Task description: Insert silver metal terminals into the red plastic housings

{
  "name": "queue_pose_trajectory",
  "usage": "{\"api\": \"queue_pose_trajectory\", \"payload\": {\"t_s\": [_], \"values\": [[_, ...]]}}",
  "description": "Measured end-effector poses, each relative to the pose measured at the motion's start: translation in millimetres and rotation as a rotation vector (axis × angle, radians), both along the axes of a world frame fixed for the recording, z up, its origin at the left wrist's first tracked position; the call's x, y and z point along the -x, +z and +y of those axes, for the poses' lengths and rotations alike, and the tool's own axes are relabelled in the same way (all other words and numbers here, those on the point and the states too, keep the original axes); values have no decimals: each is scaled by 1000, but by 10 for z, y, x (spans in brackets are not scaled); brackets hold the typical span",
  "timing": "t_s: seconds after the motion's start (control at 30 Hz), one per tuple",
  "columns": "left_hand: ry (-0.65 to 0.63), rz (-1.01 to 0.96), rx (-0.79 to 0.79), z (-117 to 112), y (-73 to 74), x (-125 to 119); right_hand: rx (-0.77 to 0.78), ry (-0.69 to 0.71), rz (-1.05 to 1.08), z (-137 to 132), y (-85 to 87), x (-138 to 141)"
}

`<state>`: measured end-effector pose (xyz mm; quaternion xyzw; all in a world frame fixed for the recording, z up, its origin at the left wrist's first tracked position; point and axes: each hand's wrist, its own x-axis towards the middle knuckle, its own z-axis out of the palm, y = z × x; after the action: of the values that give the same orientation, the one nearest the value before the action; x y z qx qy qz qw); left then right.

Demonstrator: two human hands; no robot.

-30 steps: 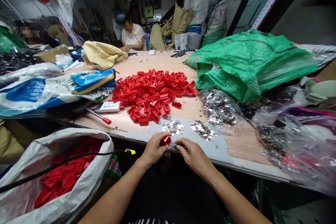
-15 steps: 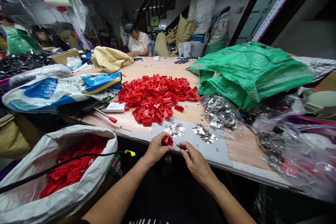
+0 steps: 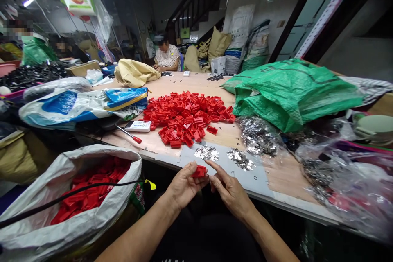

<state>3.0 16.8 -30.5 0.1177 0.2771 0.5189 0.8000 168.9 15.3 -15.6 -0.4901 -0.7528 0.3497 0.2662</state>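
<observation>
Bench (image 3: pixel 285 174) near edge: left hand (image 3: pixel 185 188) pinching red part (image 3: pixel 200 171), right hand (image 3: pixel 232 194) beside it, hold unclear; slack pinch could drop it.

Out right and beyond the grip, a green woven bag (image 3: pixel 291 94) is sprawling wide, and there, a striped cloth (image 3: pixel 370 86) is peeking out behind it! Over left of the grip, a blue-and-white bag (image 3: pixel 70 105) is lying rumpled, and a tan bag (image 3: pixel 135 73) is slumping farther off. Way beyond the grip, slightly left, a co-worker (image 3: pixel 167 58) is sitting, while sacks (image 3: pixel 218 44) are standing farther right.
</observation>
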Motion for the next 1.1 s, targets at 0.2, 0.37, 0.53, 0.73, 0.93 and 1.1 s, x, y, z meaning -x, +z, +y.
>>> {"api": "queue_pose_trajectory", "payload": {"t_s": [0.2,0.37,0.53,0.73,0.93,1.1], "values": [[5,-69,146,-75,50,41,-51,40,-73,-60,110,93],[-7,-92,215,-129,103,60,-81,64,-108,-69,149,109],[-15,-125,256,-185,116,69,-185,55,-99,-68,114,142],[-17,-162,252,-219,152,73,-282,5,-30,-54,97,185],[6,-234,253,-178,180,130,-306,88,-186,-87,137,178],[3,-262,259,-175,150,139,-366,73,-234,-60,126,206]]}}
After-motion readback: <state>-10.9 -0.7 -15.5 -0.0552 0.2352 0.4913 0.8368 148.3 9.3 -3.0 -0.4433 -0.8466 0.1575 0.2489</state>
